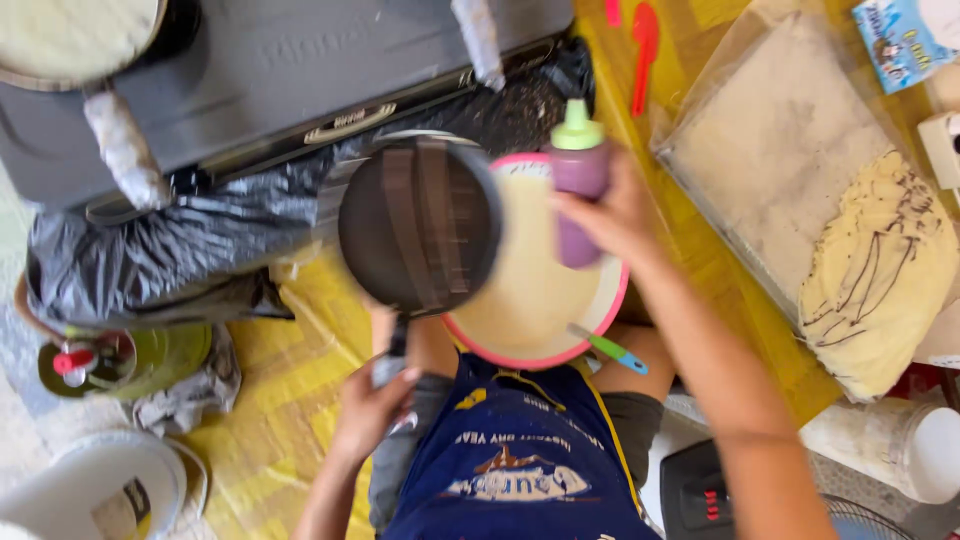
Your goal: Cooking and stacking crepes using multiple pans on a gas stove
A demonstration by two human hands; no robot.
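My left hand [372,404] grips the handle of a dark round frying pan [420,225] with brown stripes across its surface, held over the lap. My right hand [615,215] holds a purple squeeze bottle [579,175] with a green cap, upright above a pink-rimmed bowl [600,320] of pale batter. The pan overlaps the bowl's left side. A green and blue utensil [608,347] rests on the bowl's near rim.
A grey stove [280,70] stands at the back over black plastic sheeting [150,250]. A tray [780,130] at right holds a folded crepe with chocolate lines [880,270]. Red spoons [645,50], a green gas canister [110,360], white buckets [95,490] and a lidded tub [900,445] surround.
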